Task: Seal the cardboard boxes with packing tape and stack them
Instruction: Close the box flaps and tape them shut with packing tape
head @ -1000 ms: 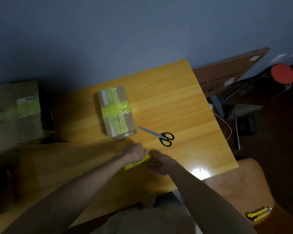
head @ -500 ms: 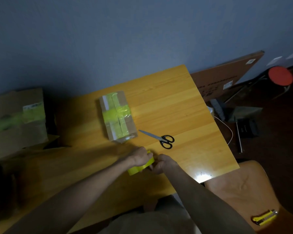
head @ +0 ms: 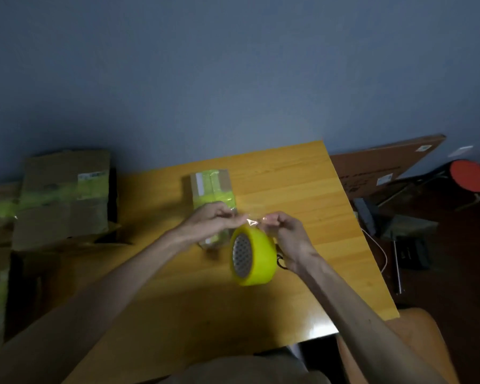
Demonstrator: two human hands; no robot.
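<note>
The left fingers [head: 230, 217] and right fingers [head: 269, 219] were pinched together on the thin, clear tape end [head: 251, 222], which stood off the top of the yellow packing tape roll [head: 258, 259]. The left hand [head: 211, 221] and right hand [head: 290, 236] hovered above the wooden surface [head: 302, 195], with the roll just beneath them. Whether the right palm also steadied the roll could not be told. The film looked light, limp and sticky, likely to crease or cling to itself, so its edges were the safest hold. The roll seemed stiff and was best gripped through its core. Behind the hands, a small cardboard box [head: 212, 187], already banded in yellow, lay on the surface.
</note>
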